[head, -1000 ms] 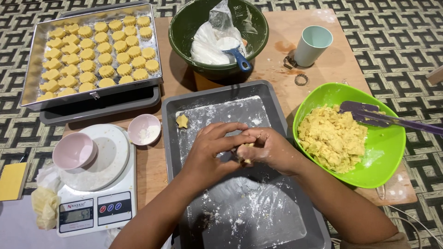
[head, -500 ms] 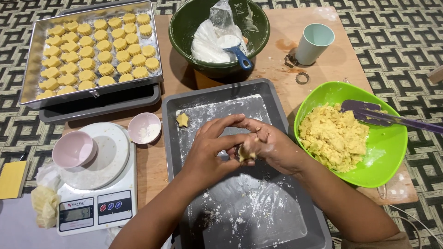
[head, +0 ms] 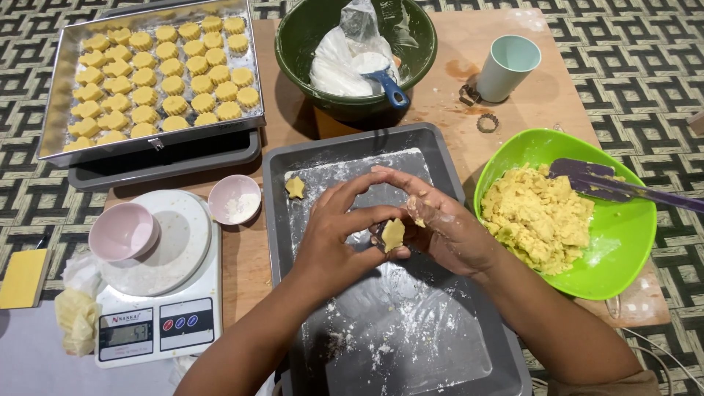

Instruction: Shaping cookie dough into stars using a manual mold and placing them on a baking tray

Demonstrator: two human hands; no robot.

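— Where is the dough piece [head: 393, 235]?

— Above the floured grey tray [head: 440, 158], pinched between both hands: left hand [head: 339, 236] grips its edge with thumb and fingers, right hand [head: 449, 229] cups it.

— Handling advice?

— I'd press lightly and evenly, then set it beside the star-shaped piece [head: 295, 188] at the tray's far-left corner.

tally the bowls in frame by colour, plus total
Dark green bowl: 1
Lime green bowl: 1
Pink bowls: 2, one on the scale, one beside it
Total: 4
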